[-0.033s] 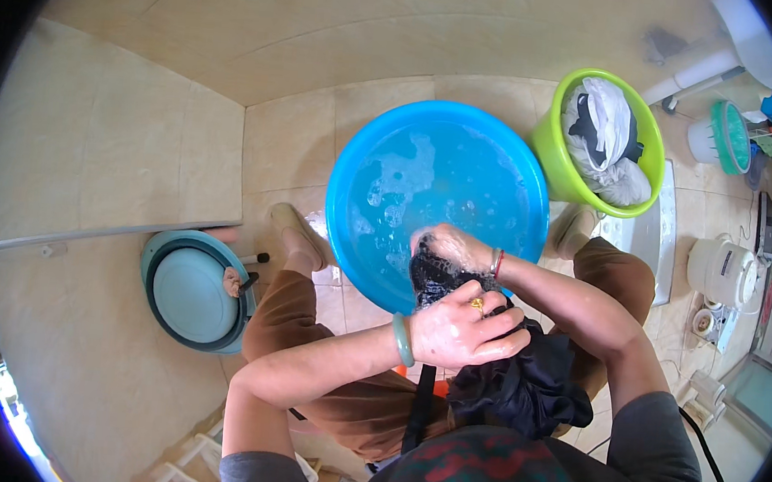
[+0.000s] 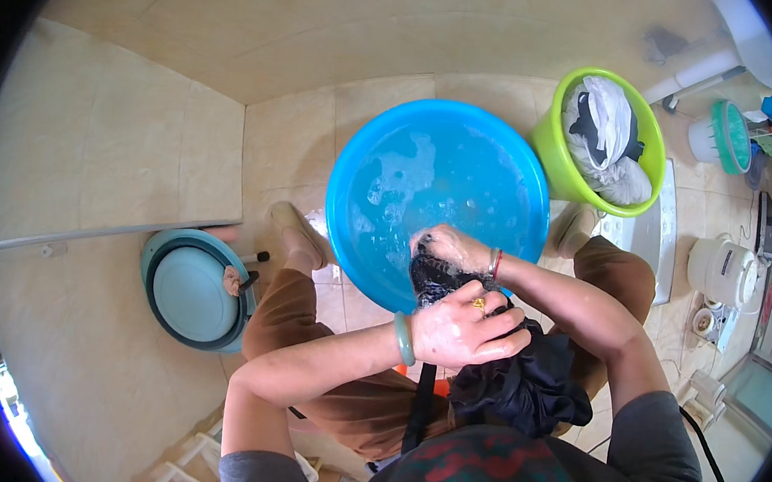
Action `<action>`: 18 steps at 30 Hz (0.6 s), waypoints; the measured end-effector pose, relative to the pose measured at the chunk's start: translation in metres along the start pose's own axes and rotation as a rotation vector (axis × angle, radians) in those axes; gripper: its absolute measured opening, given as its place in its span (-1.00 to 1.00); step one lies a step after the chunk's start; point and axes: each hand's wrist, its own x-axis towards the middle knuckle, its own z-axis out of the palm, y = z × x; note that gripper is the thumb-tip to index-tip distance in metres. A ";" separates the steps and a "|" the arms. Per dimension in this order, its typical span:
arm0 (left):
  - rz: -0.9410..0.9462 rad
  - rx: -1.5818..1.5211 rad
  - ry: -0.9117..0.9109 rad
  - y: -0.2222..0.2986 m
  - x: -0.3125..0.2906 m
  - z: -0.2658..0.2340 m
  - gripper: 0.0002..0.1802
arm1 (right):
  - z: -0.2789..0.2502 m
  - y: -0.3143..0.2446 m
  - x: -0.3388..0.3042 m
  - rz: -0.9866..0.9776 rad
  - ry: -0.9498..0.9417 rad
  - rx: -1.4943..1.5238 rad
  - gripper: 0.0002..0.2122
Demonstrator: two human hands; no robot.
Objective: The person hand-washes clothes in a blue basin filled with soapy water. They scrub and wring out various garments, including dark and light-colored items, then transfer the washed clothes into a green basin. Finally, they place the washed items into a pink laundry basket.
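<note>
A wet black garment (image 2: 534,379) stretches from the near rim of a blue basin (image 2: 346,152) back over my lap, where its dry-looking bulk lies bunched. My left hand (image 2: 468,327), with a green bangle and a ring, is closed around the cloth just outside the rim. Just inside the basin, my right hand (image 2: 449,246) grips the soapy end of the same garment, its fingers partly hidden by suds and fabric. Cloudy water with patches of foam (image 2: 402,174) fills the basin.
A lime-green tub (image 2: 552,145) of white, grey and dark laundry stands right of the basin. At left, a grey-blue folding basin (image 2: 192,285) leans by the wall. My feet flank the blue basin. A white container (image 2: 719,272) and a green-rimmed bucket (image 2: 728,136) are farther right.
The foam on the water has shifted slightly. Both hands and the garment keep almost the same position.
</note>
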 end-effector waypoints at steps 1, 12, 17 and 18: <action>-0.003 0.000 -0.002 0.001 -0.003 0.002 -0.58 | 0.007 -0.002 0.000 0.143 0.047 0.161 -0.81; -0.265 -0.271 -0.024 -0.045 -0.040 0.028 -0.49 | 0.029 0.054 -0.032 0.285 0.176 0.118 -0.75; -1.121 -0.865 0.487 -0.039 0.008 0.000 -0.52 | -0.001 0.010 -0.065 0.454 0.508 1.222 -0.52; -1.225 -0.871 0.581 -0.054 0.009 0.000 -0.48 | -0.011 0.000 -0.062 0.512 0.537 1.302 -0.49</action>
